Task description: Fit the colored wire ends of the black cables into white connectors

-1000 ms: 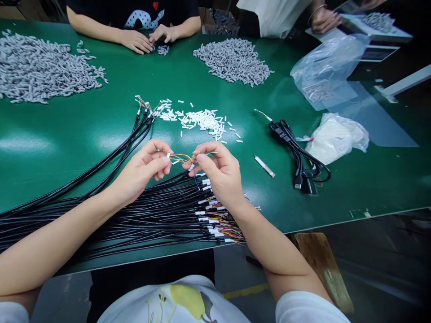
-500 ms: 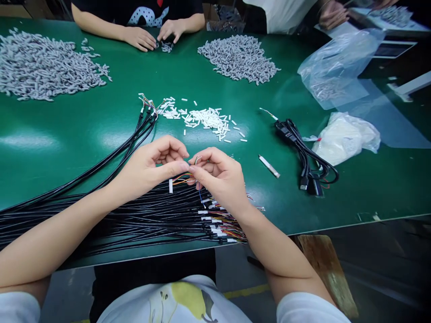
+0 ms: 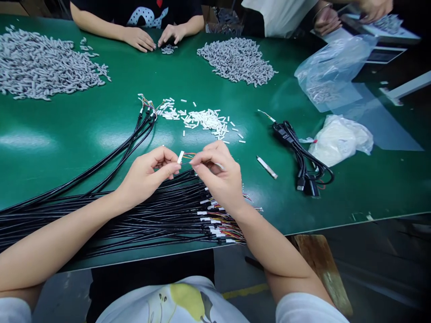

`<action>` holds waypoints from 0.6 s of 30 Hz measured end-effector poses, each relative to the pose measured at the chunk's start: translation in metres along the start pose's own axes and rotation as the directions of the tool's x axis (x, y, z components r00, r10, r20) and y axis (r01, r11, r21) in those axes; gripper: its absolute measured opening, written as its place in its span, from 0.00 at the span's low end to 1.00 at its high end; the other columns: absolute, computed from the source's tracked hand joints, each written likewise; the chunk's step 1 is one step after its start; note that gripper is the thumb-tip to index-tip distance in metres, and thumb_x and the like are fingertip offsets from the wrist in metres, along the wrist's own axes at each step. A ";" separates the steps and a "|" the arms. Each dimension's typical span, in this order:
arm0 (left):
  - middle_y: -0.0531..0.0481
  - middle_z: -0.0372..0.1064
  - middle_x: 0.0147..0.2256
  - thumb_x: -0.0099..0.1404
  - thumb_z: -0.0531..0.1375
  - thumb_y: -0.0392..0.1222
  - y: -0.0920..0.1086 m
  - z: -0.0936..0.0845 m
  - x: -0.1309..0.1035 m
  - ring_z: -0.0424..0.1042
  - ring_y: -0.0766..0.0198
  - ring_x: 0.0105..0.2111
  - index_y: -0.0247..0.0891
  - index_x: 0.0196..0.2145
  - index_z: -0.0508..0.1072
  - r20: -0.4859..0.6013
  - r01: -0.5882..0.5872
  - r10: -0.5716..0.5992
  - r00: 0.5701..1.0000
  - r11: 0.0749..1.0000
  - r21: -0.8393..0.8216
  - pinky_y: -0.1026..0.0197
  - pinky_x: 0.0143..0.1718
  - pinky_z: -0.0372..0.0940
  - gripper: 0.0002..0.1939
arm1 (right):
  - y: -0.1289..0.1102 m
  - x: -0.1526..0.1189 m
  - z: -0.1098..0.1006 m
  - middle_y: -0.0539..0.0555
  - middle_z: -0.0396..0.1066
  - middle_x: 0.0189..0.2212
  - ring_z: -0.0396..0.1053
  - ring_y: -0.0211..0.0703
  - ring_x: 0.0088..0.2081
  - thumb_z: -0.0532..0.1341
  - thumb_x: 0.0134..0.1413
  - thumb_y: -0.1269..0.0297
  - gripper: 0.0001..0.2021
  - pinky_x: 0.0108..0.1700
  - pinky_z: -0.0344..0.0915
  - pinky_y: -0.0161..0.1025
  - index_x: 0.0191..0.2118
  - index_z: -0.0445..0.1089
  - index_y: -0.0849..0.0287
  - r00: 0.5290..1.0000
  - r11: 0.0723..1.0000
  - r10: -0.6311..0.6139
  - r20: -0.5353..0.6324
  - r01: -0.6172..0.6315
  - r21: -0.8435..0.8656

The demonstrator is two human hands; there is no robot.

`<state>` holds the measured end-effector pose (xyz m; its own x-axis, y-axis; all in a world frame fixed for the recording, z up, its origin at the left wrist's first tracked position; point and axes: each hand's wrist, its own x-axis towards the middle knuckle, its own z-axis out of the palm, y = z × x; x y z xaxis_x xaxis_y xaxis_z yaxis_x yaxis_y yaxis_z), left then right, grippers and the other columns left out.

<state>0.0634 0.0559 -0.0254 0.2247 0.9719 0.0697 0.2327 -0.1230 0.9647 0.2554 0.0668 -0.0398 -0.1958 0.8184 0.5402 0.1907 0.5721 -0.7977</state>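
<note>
My left hand (image 3: 148,172) is closed, with thumb and forefinger pinching a small white connector housing (image 3: 181,157). Thin coloured wires (image 3: 189,155) run from the connector to my right hand (image 3: 220,172), whose fingertips pinch them a short way off. Below both hands lies a thick bundle of black cables (image 3: 151,215). Their stripped ends, with white sleeves and coloured wires (image 3: 232,222), point right. Several more black cables (image 3: 129,143) bend up to the left of a scatter of short white tubes (image 3: 205,119).
Piles of grey parts (image 3: 43,65) (image 3: 237,60) lie across the green table (image 3: 134,74). To the right are a white-handled blade tool (image 3: 267,167), a coiled black USB cable (image 3: 299,152) and a white plastic bag (image 3: 343,139). A co-worker's hands (image 3: 139,39) handle grey parts opposite.
My left hand has taken hold of the white connector, which hung below the hands before. It is now raised between them, and my fingertips have moved apart.
</note>
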 end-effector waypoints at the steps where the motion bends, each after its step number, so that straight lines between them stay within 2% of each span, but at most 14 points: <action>1: 0.53 0.72 0.27 0.66 0.64 0.44 0.001 0.000 -0.002 0.71 0.67 0.27 0.38 0.33 0.73 -0.024 -0.024 0.026 0.999 0.998 0.050 0.64 0.31 0.64 0.08 | 0.001 -0.001 0.001 0.47 0.60 0.31 0.65 0.35 0.36 0.60 0.59 0.78 0.10 0.37 0.66 0.36 0.33 0.74 0.55 0.999 0.998 -0.048 0.008 0.048 -0.046; 3: 0.53 0.73 0.28 0.66 0.64 0.43 0.002 0.001 -0.005 0.71 0.66 0.27 0.39 0.33 0.74 -0.071 -0.078 0.090 0.993 0.984 0.162 0.63 0.32 0.64 0.06 | 0.001 -0.002 0.002 0.47 0.59 0.33 0.64 0.34 0.36 0.60 0.59 0.79 0.11 0.38 0.67 0.37 0.38 0.76 0.55 0.993 0.988 -0.113 0.030 0.116 -0.100; 5: 0.52 0.76 0.29 0.66 0.64 0.43 0.002 0.001 -0.006 0.71 0.65 0.29 0.40 0.32 0.75 -0.093 -0.132 0.161 0.983 0.955 0.264 0.63 0.33 0.64 0.06 | 0.001 -0.003 0.003 0.47 0.58 0.35 0.64 0.32 0.33 0.63 0.58 0.78 0.09 0.36 0.67 0.36 0.40 0.76 0.57 0.992 0.987 -0.118 0.047 0.122 -0.104; 7: 0.51 0.77 0.30 0.65 0.64 0.44 0.002 0.001 -0.006 0.71 0.64 0.30 0.41 0.32 0.76 -0.083 -0.177 0.214 0.973 0.928 0.327 0.62 0.34 0.64 0.06 | 0.000 -0.004 0.004 0.47 0.58 0.34 0.63 0.31 0.31 0.65 0.57 0.76 0.06 0.33 0.66 0.35 0.38 0.75 0.59 0.994 0.991 -0.091 0.057 0.096 -0.096; 9: 0.51 0.77 0.31 0.64 0.65 0.44 0.001 0.001 -0.005 0.71 0.64 0.30 0.40 0.32 0.75 -0.057 -0.182 0.211 0.976 0.928 0.325 0.61 0.35 0.64 0.06 | -0.001 -0.003 0.004 0.46 0.58 0.33 0.62 0.31 0.30 0.64 0.56 0.76 0.05 0.32 0.65 0.35 0.34 0.73 0.59 0.996 0.993 -0.069 0.056 0.074 -0.097; 10: 0.51 0.76 0.31 0.64 0.65 0.43 0.000 0.000 -0.003 0.72 0.64 0.31 0.40 0.32 0.74 -0.045 -0.170 0.189 0.981 0.945 0.280 0.62 0.35 0.65 0.06 | -0.001 -0.003 0.004 0.46 0.58 0.32 0.62 0.31 0.30 0.64 0.56 0.76 0.05 0.32 0.64 0.34 0.33 0.72 0.59 0.997 0.993 -0.063 0.054 0.069 -0.100; 12: 0.51 0.75 0.33 0.64 0.66 0.42 -0.002 -0.001 0.000 0.73 0.64 0.33 0.40 0.37 0.73 -0.017 -0.129 0.130 0.991 0.988 0.083 0.62 0.38 0.67 0.07 | -0.002 -0.003 0.005 0.47 0.58 0.32 0.61 0.32 0.30 0.62 0.55 0.77 0.06 0.31 0.63 0.34 0.32 0.70 0.59 0.997 0.991 -0.064 0.051 0.069 -0.112; 15: 0.53 0.74 0.35 0.66 0.65 0.41 -0.003 -0.002 0.006 0.74 0.67 0.35 0.40 0.47 0.72 0.062 -0.050 0.067 0.996 0.967 -0.248 0.63 0.40 0.70 0.12 | -0.004 -0.004 0.006 0.47 0.59 0.31 0.60 0.32 0.29 0.61 0.55 0.77 0.07 0.29 0.62 0.34 0.31 0.69 0.58 0.995 0.985 -0.096 0.039 0.101 -0.141; 18: 0.52 0.75 0.35 0.65 0.67 0.39 -0.001 -0.001 0.010 0.73 0.70 0.33 0.38 0.44 0.76 0.144 0.051 0.002 0.990 0.932 -0.359 0.66 0.39 0.69 0.10 | -0.004 -0.005 0.007 0.47 0.59 0.31 0.61 0.34 0.31 0.60 0.55 0.77 0.07 0.29 0.62 0.34 0.32 0.67 0.56 0.989 0.974 -0.148 0.027 0.151 -0.172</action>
<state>0.0643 0.0665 -0.0249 0.3591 0.9327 0.0339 -0.1114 0.0068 0.9937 0.2490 0.0604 -0.0415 -0.2480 0.7229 0.6449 0.3215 0.6894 -0.6492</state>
